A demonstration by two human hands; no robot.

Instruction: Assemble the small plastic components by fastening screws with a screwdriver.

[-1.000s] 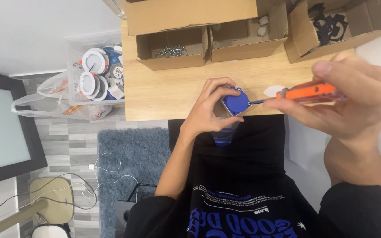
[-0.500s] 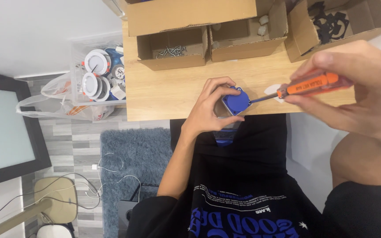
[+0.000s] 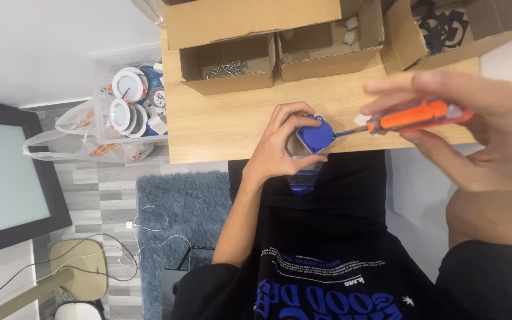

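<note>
- Resting at the wooden tabletop (image 3: 232, 127) edge, the left hand (image 3: 280, 142) keeps its grip pinched round the blue part (image 3: 315, 135); hold it firm.
- Right hand (image 3: 475, 130) pinches the orange screwdriver (image 3: 413, 117); keep its tip square on.

So there's this small blue plastic part with a round face on a squarish body (image 3: 315, 135), held up at the near edge of the wooden desk with its flat face tilted toward the camera. An orange-handled screwdriver with a clear end cap (image 3: 413, 116) lies nearly level, its thin metal shaft meeting the part's right edge.
</note>
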